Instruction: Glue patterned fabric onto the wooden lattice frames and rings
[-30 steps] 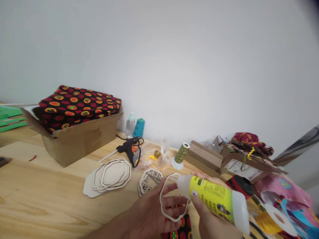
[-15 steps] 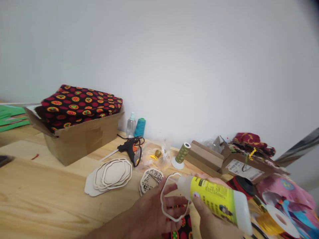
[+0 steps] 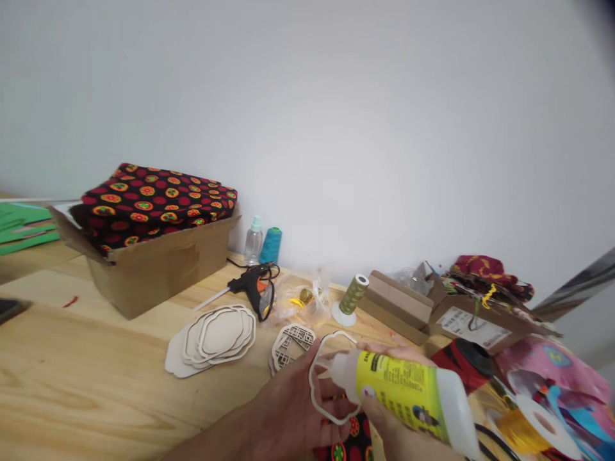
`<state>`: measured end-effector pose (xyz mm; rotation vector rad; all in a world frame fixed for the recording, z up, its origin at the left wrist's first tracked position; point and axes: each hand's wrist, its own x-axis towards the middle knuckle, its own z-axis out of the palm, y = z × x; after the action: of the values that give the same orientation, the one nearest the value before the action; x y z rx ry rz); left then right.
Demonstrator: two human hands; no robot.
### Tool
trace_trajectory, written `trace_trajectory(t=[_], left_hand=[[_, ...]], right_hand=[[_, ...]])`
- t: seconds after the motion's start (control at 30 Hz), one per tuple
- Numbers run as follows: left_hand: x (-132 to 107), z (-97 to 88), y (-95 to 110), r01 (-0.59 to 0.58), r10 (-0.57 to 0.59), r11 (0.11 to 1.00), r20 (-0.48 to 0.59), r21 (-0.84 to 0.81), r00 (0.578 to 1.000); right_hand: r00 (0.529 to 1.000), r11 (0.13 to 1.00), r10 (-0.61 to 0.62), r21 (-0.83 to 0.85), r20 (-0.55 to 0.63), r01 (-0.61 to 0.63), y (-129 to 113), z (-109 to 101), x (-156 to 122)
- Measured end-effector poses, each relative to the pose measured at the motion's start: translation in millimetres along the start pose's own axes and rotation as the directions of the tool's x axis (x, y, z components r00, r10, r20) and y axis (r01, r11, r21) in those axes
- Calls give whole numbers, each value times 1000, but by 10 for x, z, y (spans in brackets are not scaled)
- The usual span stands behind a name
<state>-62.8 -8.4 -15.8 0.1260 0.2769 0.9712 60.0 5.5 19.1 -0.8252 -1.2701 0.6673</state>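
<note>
Two hands working above near table (image 3: pixel 96 378): left hand (image 3: pixel 288 400), fingers spread, pinching wooden ring (image 3: pixel 311 384) upright; right hand (image 3: pixel 391 430), fingers wrapping glue bottle (image 3: pixel 398 390), nozzle (image 3: pixel 334 370) pointing at ring.

A plain white wall (image 3: pixel 336 128) fills the whole upper part of the view, smooth and bare, curving slightly at the edges from the wide lens. A pale wooden table (image 3: pixel 72 378) stands against the wall and runs along its full visible length, its light grain showing clearly near the camera. At the far right of the wall, a slanted grey strip (image 3: pixel 576 285) leans across it, too blurred to identify. The light is soft and even, brightest across the middle of the wall, and it falls gently toward the corners, casting only faint shadows along the wall's foot.
</note>
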Motion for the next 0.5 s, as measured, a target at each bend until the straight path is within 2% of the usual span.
trace_trajectory(t=[0.2, 0.37, 0.5], left_hand=[[13, -64, 6, -4, 4, 1000, 7, 4, 1000], [27, -101, 9, 5, -3, 999, 68, -33, 998], [26, -107, 8, 14, -14, 1000, 48, -16, 999]], right_hand=[[1000, 998, 28, -61, 5, -28, -59, 22, 2], [991, 993, -105, 70, 77, 100, -6, 26, -37], [993, 997, -56, -46, 101, 61, 86, -20, -48]])
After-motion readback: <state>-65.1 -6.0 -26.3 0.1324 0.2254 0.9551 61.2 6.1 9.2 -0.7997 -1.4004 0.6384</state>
